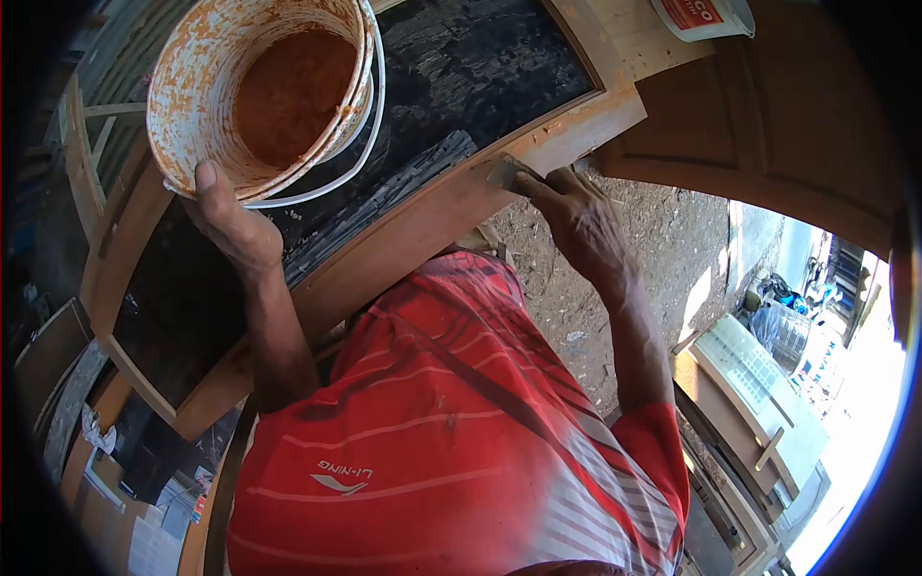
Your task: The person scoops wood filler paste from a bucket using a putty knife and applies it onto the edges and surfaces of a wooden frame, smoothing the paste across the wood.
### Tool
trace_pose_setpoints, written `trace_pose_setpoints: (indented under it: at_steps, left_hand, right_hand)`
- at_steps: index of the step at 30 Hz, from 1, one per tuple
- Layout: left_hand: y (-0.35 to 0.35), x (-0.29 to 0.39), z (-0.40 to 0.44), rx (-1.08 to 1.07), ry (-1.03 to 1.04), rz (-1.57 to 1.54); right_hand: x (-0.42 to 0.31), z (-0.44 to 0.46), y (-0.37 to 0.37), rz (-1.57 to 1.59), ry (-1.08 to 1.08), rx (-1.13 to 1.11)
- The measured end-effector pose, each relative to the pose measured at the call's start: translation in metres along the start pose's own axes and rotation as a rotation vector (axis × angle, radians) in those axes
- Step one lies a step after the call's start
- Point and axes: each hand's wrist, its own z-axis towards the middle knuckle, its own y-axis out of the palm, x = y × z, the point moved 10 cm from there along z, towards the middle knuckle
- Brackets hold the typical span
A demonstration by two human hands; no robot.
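My left hand (233,223) is closed on the rim of a white bucket (190,101), thumb over the edge. Its inner wall is smeared orange-brown, and a pool of orange-brown paste (293,96) lies at the bottom. A white wire handle (376,115) hangs down its side. In my right hand (584,223) is a putty knife (501,171), its blade against the wooden frame (413,235). Patches of paste show on the wood just beyond the blade. Inside the frame is a black panel (471,58) with a rough, streaked surface.
A white tub (706,19) with a red label stands at the top right, near a brown panelled door (768,125). Bare ground (663,240) lies below. Boards are stacked at the lower right, and wooden frames (91,163) lean at the left.
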Motion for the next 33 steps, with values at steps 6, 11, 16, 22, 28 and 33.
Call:
trace_pose_setpoints:
  at_steps: [6,11,16,22,28,33]
  left_hand:
    - [-0.004,-0.006,-0.001,0.042,-0.032,-0.002]
    - [-0.008,-0.013,-0.005,0.154,-0.095,-0.053]
    - [-0.01,-0.013,-0.005,0.246,-0.055,-0.052]
    - [-0.005,-0.008,-0.007,0.297,-0.07,-0.039]
    - [0.002,0.0,-0.006,0.286,-0.059,-0.044]
    - [-0.013,-0.016,-0.007,0.245,-0.073,-0.024]
  right_hand:
    - [0.034,0.021,-0.02,-0.078,-0.137,-0.027]
    - [0.074,0.033,-0.033,-0.113,-0.129,-0.044]
    - [0.115,0.037,-0.053,-0.217,-0.084,-0.044]
    - [0.153,0.016,-0.082,-0.186,0.111,0.086]
    - [0.093,-0.006,-0.038,0.18,0.193,0.135]
    - [0.075,-0.008,0.012,0.193,0.182,0.217]
